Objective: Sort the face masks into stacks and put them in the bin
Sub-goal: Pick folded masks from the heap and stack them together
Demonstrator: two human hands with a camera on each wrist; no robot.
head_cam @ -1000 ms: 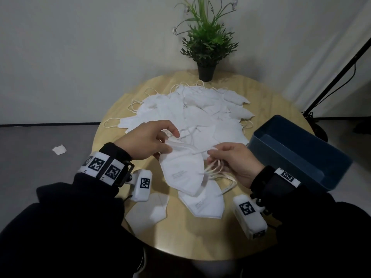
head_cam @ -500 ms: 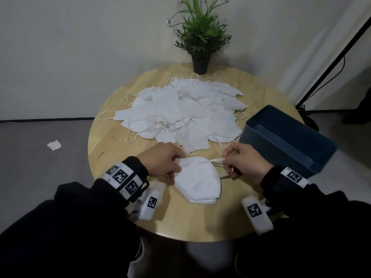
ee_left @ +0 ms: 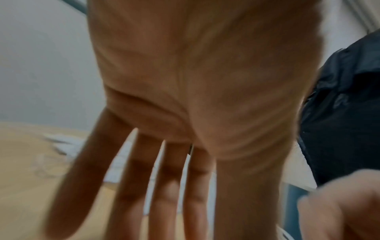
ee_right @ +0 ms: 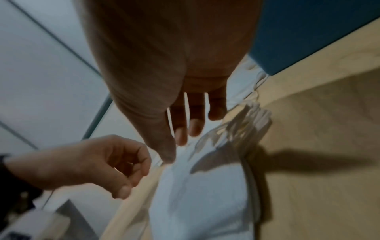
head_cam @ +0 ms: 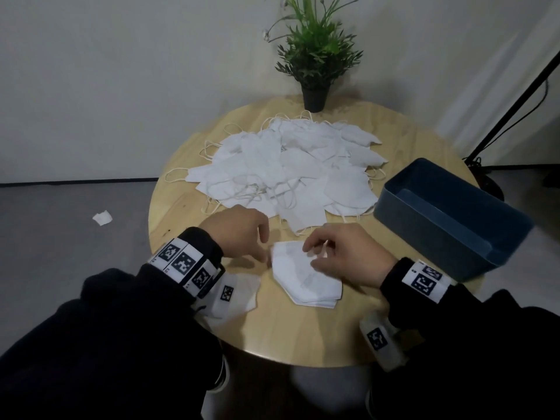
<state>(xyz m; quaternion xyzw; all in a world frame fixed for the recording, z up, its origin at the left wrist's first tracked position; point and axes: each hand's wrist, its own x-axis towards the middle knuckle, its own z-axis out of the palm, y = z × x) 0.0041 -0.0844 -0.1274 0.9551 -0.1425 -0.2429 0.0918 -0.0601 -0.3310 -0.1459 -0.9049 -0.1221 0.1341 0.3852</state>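
A small stack of folded white masks (head_cam: 306, 278) lies on the round wooden table (head_cam: 303, 331) near its front edge. My right hand (head_cam: 316, 253) hovers over the stack's far end with its fingers straight and relaxed, holding nothing; the stack's ear loops (ee_right: 242, 125) lie bunched beside it. My left hand (head_cam: 259, 242) is just left of the stack, loosely curled and empty. Behind both hands spreads a loose pile of white masks (head_cam: 288, 168). The dark blue bin (head_cam: 448, 219) stands at the table's right edge and looks empty.
One flat mask (head_cam: 242, 294) lies under my left wrist near the table's edge. A potted plant (head_cam: 315, 65) stands at the back. A black stand (head_cam: 515, 107) leans at the right. On the grey floor to the left lies a white scrap (head_cam: 102, 218).
The mask that both hands held has been laid on the stack. Both hands have let go of it and opened; the left hand has drawn slightly away to the left.
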